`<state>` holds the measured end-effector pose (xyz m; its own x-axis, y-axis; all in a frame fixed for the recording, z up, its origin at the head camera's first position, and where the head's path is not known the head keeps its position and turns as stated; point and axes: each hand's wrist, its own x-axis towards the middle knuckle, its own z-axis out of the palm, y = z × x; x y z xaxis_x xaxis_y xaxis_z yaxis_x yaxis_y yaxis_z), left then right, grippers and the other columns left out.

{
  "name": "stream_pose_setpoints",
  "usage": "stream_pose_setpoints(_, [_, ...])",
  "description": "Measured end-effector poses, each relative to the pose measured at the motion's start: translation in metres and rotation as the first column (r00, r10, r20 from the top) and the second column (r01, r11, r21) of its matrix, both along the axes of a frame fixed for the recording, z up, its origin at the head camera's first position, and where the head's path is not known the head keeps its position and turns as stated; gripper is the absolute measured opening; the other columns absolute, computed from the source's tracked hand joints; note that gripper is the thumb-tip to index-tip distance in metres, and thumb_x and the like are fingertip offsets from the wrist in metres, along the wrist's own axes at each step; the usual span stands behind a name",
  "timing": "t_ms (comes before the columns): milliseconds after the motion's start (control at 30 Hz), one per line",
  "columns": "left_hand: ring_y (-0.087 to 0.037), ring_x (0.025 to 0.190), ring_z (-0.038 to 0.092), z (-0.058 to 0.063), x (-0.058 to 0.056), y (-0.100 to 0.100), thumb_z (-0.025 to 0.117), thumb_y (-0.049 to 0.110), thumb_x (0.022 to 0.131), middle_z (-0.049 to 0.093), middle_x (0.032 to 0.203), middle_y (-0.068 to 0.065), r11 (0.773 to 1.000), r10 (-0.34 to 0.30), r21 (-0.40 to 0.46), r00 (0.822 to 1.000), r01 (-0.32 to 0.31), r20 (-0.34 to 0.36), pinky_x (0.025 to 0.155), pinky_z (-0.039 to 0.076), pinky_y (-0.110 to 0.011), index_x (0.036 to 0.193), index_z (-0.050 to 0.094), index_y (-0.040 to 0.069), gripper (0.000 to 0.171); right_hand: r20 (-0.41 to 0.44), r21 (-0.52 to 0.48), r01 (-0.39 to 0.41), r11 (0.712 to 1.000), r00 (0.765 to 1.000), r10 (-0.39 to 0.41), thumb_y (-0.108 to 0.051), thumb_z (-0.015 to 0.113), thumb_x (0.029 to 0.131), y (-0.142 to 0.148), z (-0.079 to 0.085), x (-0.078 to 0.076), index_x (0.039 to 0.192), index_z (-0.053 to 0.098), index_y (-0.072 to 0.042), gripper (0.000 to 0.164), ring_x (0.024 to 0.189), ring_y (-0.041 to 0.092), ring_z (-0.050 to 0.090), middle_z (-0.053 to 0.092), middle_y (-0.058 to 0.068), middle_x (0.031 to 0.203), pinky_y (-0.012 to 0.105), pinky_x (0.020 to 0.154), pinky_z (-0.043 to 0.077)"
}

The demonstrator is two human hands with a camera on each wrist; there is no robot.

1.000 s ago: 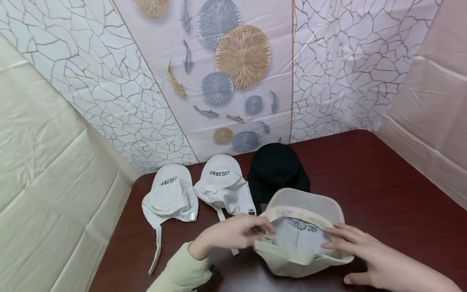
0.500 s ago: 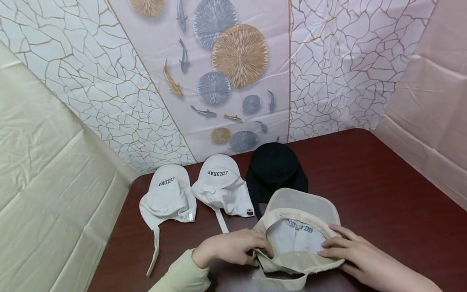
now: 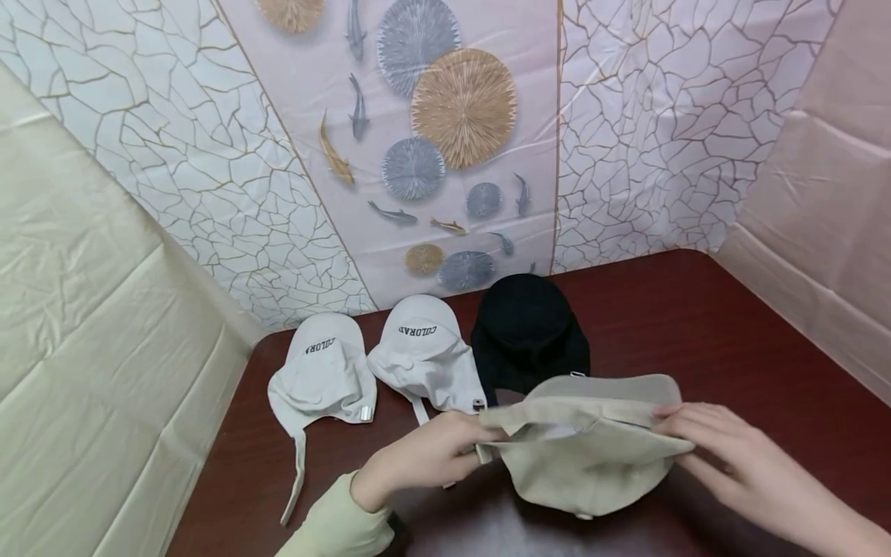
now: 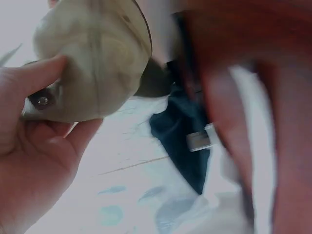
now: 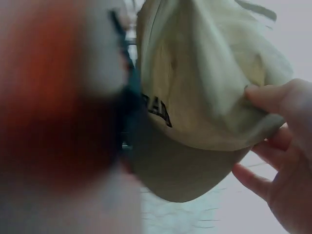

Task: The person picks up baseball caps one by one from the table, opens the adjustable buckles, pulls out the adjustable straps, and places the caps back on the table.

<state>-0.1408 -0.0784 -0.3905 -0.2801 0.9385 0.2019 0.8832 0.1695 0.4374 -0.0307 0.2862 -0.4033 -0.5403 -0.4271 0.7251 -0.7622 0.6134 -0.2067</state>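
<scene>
A beige baseball cap [image 3: 592, 476] is held over the front part of the table, its brim pointing away from me and its opening folded nearly flat. My left hand [image 3: 421, 456] pinches the left edge near the back closure. On the opposite edge, my right hand [image 3: 731, 456] grips the cloth beside the brim. In the left wrist view, thumb and fingers of the left hand [image 4: 44, 146] hold the cap [image 4: 105, 63] next to a metal snap. From the right wrist, part of the black lettering shows on the cap [image 5: 204, 83], with the right hand [image 5: 287, 151] pinching its side.
Two white caps [image 3: 322, 367] [image 3: 425, 352] with dark lettering lie at the back left, straps hanging toward me. A black bucket-shaped hat [image 3: 525, 325] sits right of them, just behind the beige cap. Patterned cloth [image 3: 626, 139] walls the dark red table [image 3: 752, 371].
The beige cap has tipped and folded, so its lettered inside is now mostly hidden and its crown faces me. Both hands rose slightly with it; the other hats stayed put.
</scene>
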Motion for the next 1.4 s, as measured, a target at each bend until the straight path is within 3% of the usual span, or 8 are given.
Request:
stream_pose_setpoints(233, [0.003, 0.081, 0.048, 0.029, 0.013, 0.0, 0.056, -0.005, 0.094, 0.057, 0.09, 0.008, 0.987, -0.056, 0.142, 0.994, 0.069, -0.091, 0.077, 0.041, -0.009, 0.105, 0.065, 0.014, 0.023, -0.128, -0.159, -0.185, 0.97, 0.978, 0.165, -0.025, 0.054, 0.106, -0.012, 0.065, 0.014, 0.106, 0.072, 0.002, 0.032, 0.117, 0.01, 0.056, 0.069, 0.008, 0.104, 0.024, 0.111, 0.032])
stream_pose_setpoints(433, [0.003, 0.095, 0.058, 0.04, 0.028, -0.001, 0.06, -0.004, 0.093, 0.068, 0.105, 0.004, 0.98, -0.106, 0.152, 0.985, 0.126, -0.136, 0.088, 0.044, -0.01, 0.113, 0.068, 0.011, 0.026, -0.145, -0.183, -0.383, 0.905, 0.921, 0.361, -0.009, 0.054, 0.103, -0.014, 0.089, 0.017, 0.11, 0.068, 0.012, 0.027, 0.104, 0.011, 0.057, 0.069, 0.012, 0.102, 0.017, 0.097, 0.039])
stream_pose_setpoints(567, [0.005, 0.085, 0.05, 0.04, 0.037, 0.003, 0.06, -0.001, 0.096, 0.062, 0.091, 0.005, 0.971, -0.157, 0.168, 0.983, 0.17, -0.092, 0.081, 0.043, -0.008, 0.1, 0.065, 0.011, 0.013, -0.086, -0.094, -0.23, 0.969, 0.971, 0.222, -0.024, 0.053, 0.105, -0.006, 0.096, 0.021, 0.115, 0.068, 0.009, 0.038, 0.089, -0.001, 0.05, 0.062, -0.003, 0.095, 0.01, 0.072, 0.036])
stream_pose_setpoints(733, [0.011, 0.082, 0.046, 0.028, 0.046, 0.008, 0.059, 0.006, 0.1, 0.06, 0.085, 0.007, 0.976, -0.168, 0.147, 0.986, 0.162, 0.026, 0.076, 0.044, -0.006, 0.092, 0.062, 0.013, 0.011, 0.061, 0.056, 0.049, 0.997, 0.997, -0.052, -0.015, 0.071, 0.095, -0.001, 0.098, 0.02, 0.132, 0.064, -0.009, 0.038, 0.09, -0.008, 0.055, 0.066, -0.012, 0.112, 0.007, 0.075, 0.039])
stream_pose_setpoints(867, [0.016, 0.075, 0.046, 0.013, 0.051, 0.012, 0.063, 0.011, 0.1, 0.064, 0.079, 0.009, 0.99, -0.106, 0.101, 0.989, 0.096, 0.099, 0.069, 0.045, -0.005, 0.084, 0.06, 0.014, 0.016, 0.205, 0.204, 0.124, 0.971, 0.965, -0.166, 0.0, 0.078, 0.083, -0.003, 0.091, 0.007, 0.137, 0.056, -0.031, 0.067, 0.096, -0.007, 0.059, 0.062, -0.022, 0.119, 0.007, 0.085, 0.04])
stream_pose_setpoints(1167, [0.012, 0.057, 0.032, -0.015, 0.05, 0.018, 0.07, 0.02, 0.097, 0.038, 0.061, 0.015, 0.997, 0.071, -0.004, 0.988, -0.071, 0.14, 0.056, 0.037, -0.006, 0.078, 0.053, 0.018, 0.025, 0.364, 0.302, 0.094, 0.949, 0.908, -0.206, -0.019, 0.064, 0.1, -0.008, 0.068, -0.036, 0.131, 0.052, -0.041, 0.04, 0.1, -0.004, 0.06, 0.06, -0.028, 0.113, 0.021, 0.086, 0.049])
stream_pose_setpoints(1300, [0.013, 0.057, 0.035, -0.027, 0.049, 0.02, 0.066, 0.025, 0.1, 0.038, 0.062, 0.017, 0.993, 0.112, -0.045, 0.982, -0.106, 0.149, 0.056, 0.037, -0.006, 0.081, 0.055, 0.017, 0.023, 0.514, 0.304, -0.001, 0.953, 0.842, -0.163, -0.024, 0.057, 0.104, -0.008, 0.052, -0.055, 0.13, 0.054, -0.032, 0.027, 0.101, -0.002, 0.06, 0.062, -0.021, 0.113, 0.029, 0.082, 0.052])
stream_pose_setpoints(1400, [0.013, 0.057, 0.037, -0.035, 0.049, 0.023, 0.063, 0.028, 0.101, 0.042, 0.064, 0.016, 0.992, 0.088, -0.098, 0.987, -0.075, 0.135, 0.056, 0.037, -0.006, 0.083, 0.056, 0.017, 0.022, 0.635, 0.293, -0.107, 0.95, 0.765, -0.11, -0.025, 0.053, 0.107, -0.007, 0.036, -0.066, 0.131, 0.054, -0.024, 0.024, 0.103, 0.002, 0.061, 0.064, -0.013, 0.117, 0.03, 0.079, 0.052])
